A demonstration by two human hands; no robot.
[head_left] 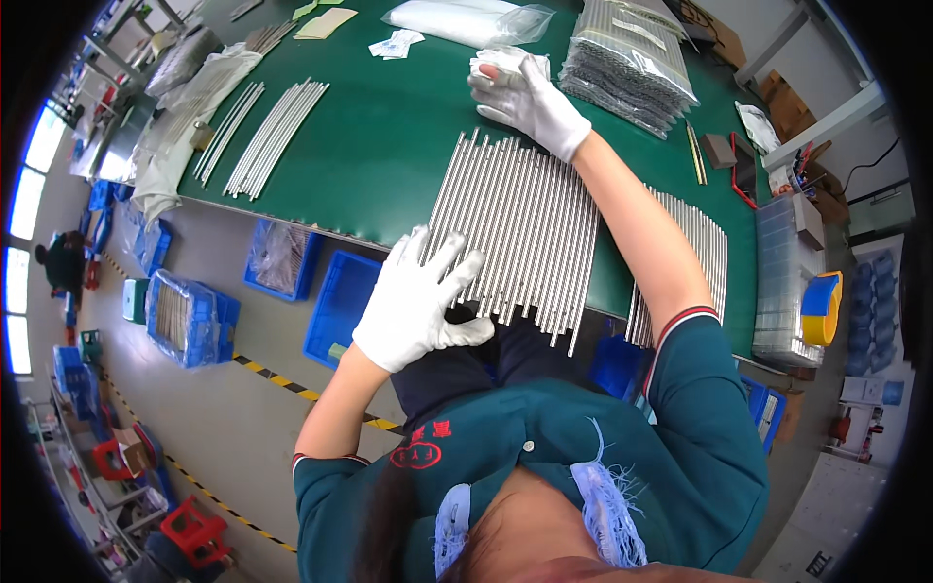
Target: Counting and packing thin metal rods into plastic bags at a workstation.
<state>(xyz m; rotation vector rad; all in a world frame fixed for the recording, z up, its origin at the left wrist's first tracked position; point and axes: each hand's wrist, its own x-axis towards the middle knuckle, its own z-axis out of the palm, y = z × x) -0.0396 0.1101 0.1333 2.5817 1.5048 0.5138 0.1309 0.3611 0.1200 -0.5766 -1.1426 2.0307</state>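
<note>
A wide row of thin silver metal rods [515, 219] lies side by side, its near ends reaching past the green table's front edge above my lap. My left hand [413, 306], in a white glove, is spread open at the row's near left side, fingertips at the outer rods. Beyond the row's far end is my right hand [533, 107], also white-gloved, with one fingertip bare. Its fingers bend onto a folded white cloth [515, 60], which they partly hide. A second group of rods [685, 262] lies under and beside my right forearm.
More rods [277, 141] lie on the green table [379, 126] at the left. Bagged rods [627, 68] are stacked far right, near a clear plastic bag [466, 21]. Blue bins [340, 306] stand on the floor below the front edge. Another person [63, 262] is far left.
</note>
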